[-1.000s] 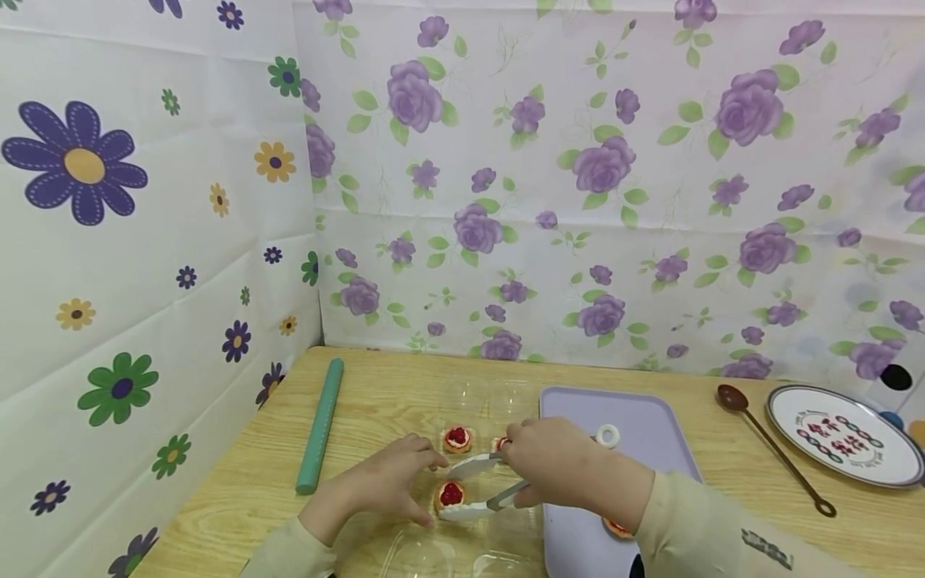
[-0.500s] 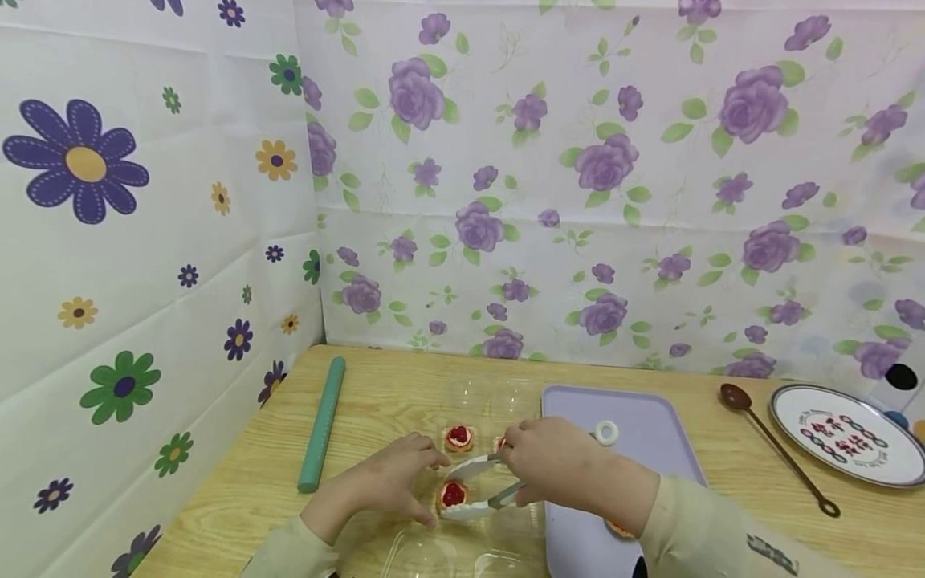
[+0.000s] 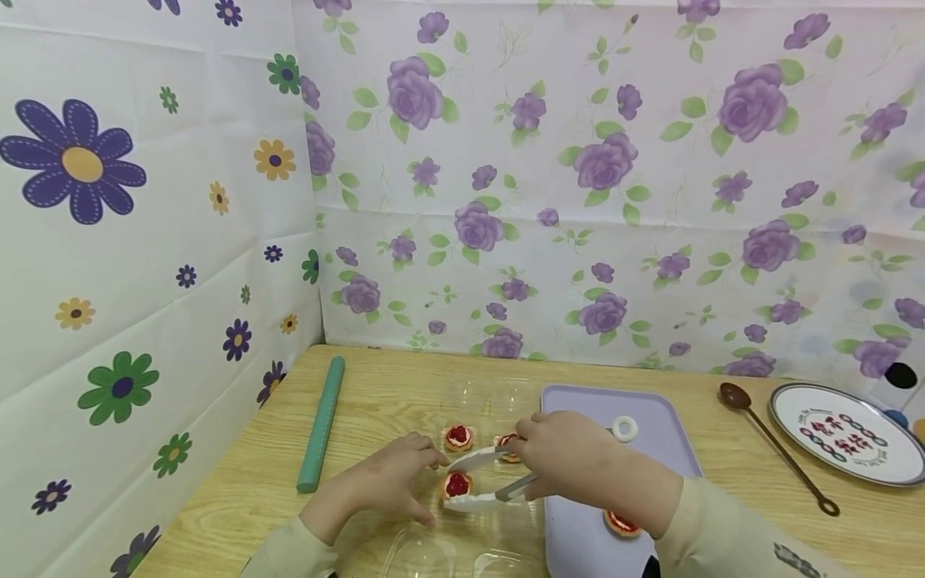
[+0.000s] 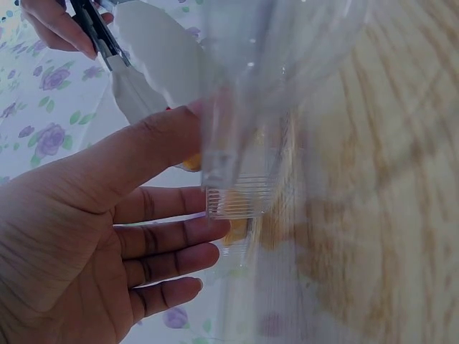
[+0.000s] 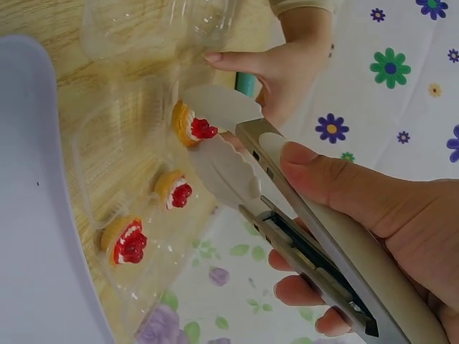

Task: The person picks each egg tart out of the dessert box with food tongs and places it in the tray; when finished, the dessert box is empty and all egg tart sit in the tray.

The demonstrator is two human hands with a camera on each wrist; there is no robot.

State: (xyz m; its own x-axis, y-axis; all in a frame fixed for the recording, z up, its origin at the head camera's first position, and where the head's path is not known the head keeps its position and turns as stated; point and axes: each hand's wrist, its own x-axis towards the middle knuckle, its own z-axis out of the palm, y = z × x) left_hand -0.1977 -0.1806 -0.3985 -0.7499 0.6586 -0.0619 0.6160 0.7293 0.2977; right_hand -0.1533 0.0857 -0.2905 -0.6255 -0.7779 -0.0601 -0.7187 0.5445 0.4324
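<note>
My right hand grips a pair of tongs with white scalloped tips. The tips stand spread on either side of a small tart topped with cream and red berries; whether both touch it I cannot tell. That tart sits in a clear plastic container. Two similar tarts lie in it too: one at the back left, the other partly behind my right hand in the head view. At the container's left side is my left hand, fingers straight, fingertips at the ribbed plastic wall.
A lilac tray right of the container bears another tart, partly under my right forearm. A green rolling pin lies at left. Farther right are a brown long-handled spoon and a white plate. The clear lid lies nearest me.
My right hand and the tongs have shifted slightly right and away from me. The tart between the tips sits slightly farther back and right. My left hand has stayed in place.
</note>
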